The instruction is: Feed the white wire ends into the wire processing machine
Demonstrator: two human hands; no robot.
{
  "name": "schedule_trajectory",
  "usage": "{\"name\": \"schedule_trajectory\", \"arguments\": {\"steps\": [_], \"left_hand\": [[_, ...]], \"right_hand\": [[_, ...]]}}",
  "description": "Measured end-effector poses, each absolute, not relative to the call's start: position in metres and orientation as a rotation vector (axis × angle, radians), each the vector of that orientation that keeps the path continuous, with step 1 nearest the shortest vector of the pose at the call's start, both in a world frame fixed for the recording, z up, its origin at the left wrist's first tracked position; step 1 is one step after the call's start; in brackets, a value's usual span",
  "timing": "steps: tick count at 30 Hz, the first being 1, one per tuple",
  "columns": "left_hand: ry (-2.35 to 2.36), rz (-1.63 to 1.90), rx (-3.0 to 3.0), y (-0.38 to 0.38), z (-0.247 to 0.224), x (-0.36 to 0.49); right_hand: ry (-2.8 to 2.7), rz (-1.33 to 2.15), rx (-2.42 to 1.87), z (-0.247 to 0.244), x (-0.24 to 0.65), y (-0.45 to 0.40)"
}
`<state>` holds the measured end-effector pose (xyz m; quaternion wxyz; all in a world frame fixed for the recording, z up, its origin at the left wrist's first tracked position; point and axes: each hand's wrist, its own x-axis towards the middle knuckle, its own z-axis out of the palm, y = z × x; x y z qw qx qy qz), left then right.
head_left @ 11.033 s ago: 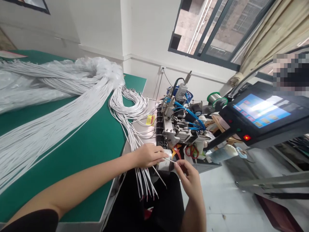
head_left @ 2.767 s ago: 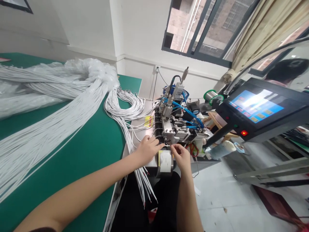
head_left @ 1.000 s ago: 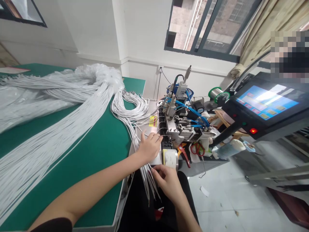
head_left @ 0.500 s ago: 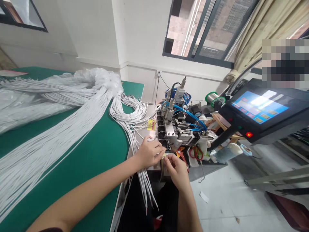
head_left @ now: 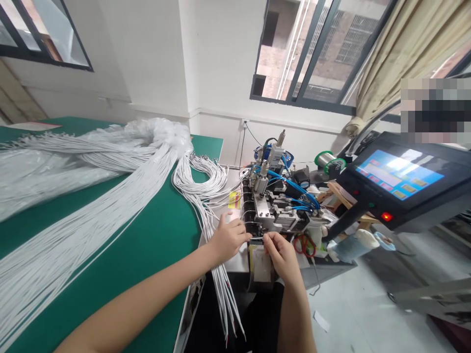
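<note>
Between my hands runs a short stretch of white cable [head_left: 257,238], at the front edge of the machine [head_left: 262,206]. My left hand [head_left: 228,239] pinches its left part, and my right hand [head_left: 278,249] pinches the other end with thumb and forefinger. The cable's tip is hidden by the right fingers. Other white cables [head_left: 217,235] hang in a bundle beneath my left hand, their ends dangling over the table edge. Several cables lead from the bundle to the machine's black left side.
A green table [head_left: 158,255] at left bears long white cables and plastic wrap [head_left: 162,132]. Right of the machine are red-handled scissors [head_left: 304,245], a wire spool [head_left: 327,162], a lit control screen [head_left: 401,174] and a blue roll [head_left: 353,245].
My hands have drawn apart, my right hand moving right, so that the cable between them now shows. The whole view has shifted slightly.
</note>
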<state>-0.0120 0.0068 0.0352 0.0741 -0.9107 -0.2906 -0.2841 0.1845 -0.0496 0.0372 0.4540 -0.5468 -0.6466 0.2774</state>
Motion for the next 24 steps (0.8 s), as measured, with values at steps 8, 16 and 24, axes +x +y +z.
{"name": "schedule_trajectory", "arguments": {"steps": [8, 16, 24], "left_hand": [[-0.710, -0.776, -2.757, 0.001, 0.029, -0.013], [-0.892, -0.610, -2.740, 0.006, 0.027, 0.003], [-0.909, -0.381, -2.798, 0.007, 0.029, 0.009]], "right_hand": [[-1.658, 0.693, -1.265, 0.033, 0.185, -0.048], [-1.694, 0.487, -1.496, 0.014, 0.205, -0.034], [-1.721, 0.531, -1.551, 0.001, 0.215, -0.024]]}}
